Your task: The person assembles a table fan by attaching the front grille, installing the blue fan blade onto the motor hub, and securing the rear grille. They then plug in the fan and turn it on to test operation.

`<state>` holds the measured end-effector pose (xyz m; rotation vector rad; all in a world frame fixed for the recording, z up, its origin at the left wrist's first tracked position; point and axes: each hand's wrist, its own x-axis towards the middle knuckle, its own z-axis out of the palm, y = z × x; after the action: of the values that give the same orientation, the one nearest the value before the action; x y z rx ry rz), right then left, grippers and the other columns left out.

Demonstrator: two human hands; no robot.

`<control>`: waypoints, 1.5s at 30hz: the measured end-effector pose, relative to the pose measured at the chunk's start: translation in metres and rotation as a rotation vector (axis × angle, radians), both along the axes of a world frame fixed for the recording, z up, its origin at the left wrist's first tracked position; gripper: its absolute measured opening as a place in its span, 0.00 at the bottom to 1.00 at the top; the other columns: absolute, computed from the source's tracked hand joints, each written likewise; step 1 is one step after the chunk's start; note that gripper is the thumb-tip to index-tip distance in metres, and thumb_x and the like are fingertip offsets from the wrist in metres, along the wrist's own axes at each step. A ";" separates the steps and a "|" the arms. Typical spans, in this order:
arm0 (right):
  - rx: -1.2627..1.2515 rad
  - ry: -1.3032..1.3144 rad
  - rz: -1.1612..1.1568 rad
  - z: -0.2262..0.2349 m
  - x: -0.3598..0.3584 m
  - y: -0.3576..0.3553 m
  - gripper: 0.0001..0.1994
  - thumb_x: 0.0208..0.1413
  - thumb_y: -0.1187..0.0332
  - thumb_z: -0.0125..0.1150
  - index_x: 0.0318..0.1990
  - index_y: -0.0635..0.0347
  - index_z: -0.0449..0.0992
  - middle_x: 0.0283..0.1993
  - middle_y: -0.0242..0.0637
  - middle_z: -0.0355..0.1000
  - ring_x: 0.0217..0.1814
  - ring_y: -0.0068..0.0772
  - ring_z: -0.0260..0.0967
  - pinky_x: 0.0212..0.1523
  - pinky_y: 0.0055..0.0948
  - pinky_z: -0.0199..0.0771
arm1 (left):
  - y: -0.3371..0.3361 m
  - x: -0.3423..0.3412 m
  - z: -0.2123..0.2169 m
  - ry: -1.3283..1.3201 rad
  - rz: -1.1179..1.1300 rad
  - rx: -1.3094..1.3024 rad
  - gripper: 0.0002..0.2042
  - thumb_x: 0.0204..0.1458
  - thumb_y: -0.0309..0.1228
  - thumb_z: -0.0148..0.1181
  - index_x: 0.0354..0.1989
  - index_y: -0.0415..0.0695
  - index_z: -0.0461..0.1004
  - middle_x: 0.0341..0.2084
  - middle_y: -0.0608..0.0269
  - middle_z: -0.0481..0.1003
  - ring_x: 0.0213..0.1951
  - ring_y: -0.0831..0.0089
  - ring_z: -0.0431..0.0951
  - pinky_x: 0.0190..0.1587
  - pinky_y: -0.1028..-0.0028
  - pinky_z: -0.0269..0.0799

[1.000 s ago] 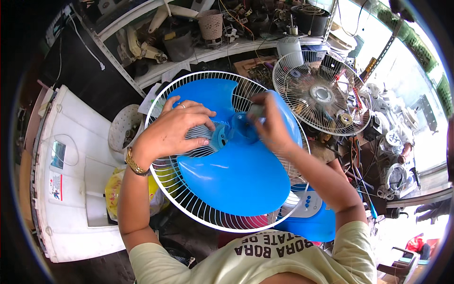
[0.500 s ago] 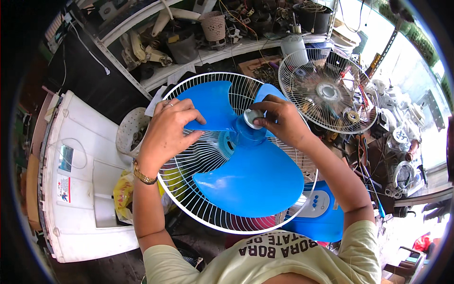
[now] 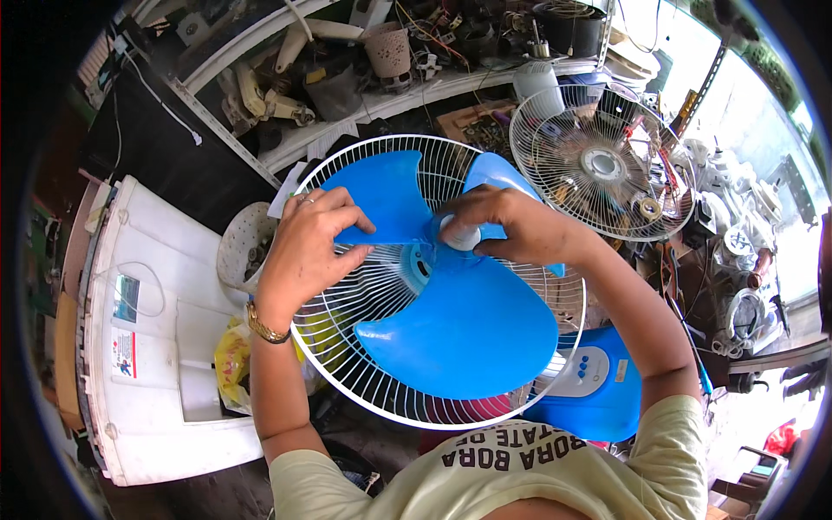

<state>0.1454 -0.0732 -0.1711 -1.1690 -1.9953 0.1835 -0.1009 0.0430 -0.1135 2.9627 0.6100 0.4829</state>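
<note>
A blue three-bladed fan blade [image 3: 468, 338] sits inside a white wire rear guard [image 3: 451, 426] in front of me. My left hand [image 3: 308, 247] pinches the edge of its upper left blade between thumb and fingers. At the hub, a pale round knob [image 3: 461, 237] sits over the middle, and my right hand [image 3: 524, 227] closes on it, with fingers over its top and left side and the thumb at its lower right. Below right of the guard shows the fan's blue base [image 3: 611, 381] with small blue buttons.
A second wire guard [image 3: 600, 162] lies at the far right among cables and parts. Cluttered shelves [image 3: 416, 94] run along the back. To the left stand a white cabinet-like body [image 3: 147, 260], a perforated bin [image 3: 236, 247] and a yellow plastic bag [image 3: 232, 364].
The fingers of my right hand have shifted round the knob, from its upper right to across its top and left. My left hand keeps its hold on the blade.
</note>
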 end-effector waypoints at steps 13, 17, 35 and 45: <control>-0.357 -0.382 -0.347 0.021 -0.007 -0.002 0.14 0.48 0.66 0.66 0.43 0.58 0.74 0.38 0.41 0.74 0.44 0.46 0.72 0.45 0.41 0.72 | -0.002 -0.002 0.001 0.009 0.002 -0.010 0.08 0.39 0.30 0.68 0.29 0.46 0.79 0.32 0.64 0.72 0.42 0.62 0.72 0.50 0.63 0.61; -0.273 -0.424 -0.316 0.008 -0.004 0.001 0.17 0.53 0.55 0.62 0.40 0.58 0.72 0.31 0.42 0.73 0.35 0.47 0.74 0.36 0.42 0.73 | -0.006 -0.001 0.002 0.006 -0.021 -0.025 0.08 0.39 0.29 0.68 0.28 0.46 0.79 0.32 0.64 0.72 0.41 0.62 0.72 0.49 0.64 0.62; -0.160 -0.404 -0.655 -0.028 -0.038 0.035 0.12 0.53 0.57 0.57 0.34 0.55 0.75 0.19 0.41 0.72 0.22 0.48 0.73 0.21 0.43 0.70 | -0.020 0.001 0.011 0.026 -0.086 0.066 0.05 0.35 0.29 0.69 0.24 0.47 0.81 0.22 0.67 0.74 0.28 0.66 0.74 0.30 0.67 0.71; 0.029 -0.437 -0.244 -0.025 -0.003 0.041 0.11 0.53 0.57 0.56 0.31 0.54 0.73 0.16 0.40 0.69 0.20 0.44 0.71 0.19 0.42 0.67 | 0.006 -0.004 0.007 -0.013 -0.050 0.026 0.08 0.35 0.24 0.68 0.27 0.44 0.82 0.28 0.62 0.80 0.34 0.65 0.79 0.37 0.69 0.73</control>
<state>0.1421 -0.0325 -0.1962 -1.5186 -2.1867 -0.2447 -0.1047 0.0485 -0.1068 2.9888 0.5305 0.5093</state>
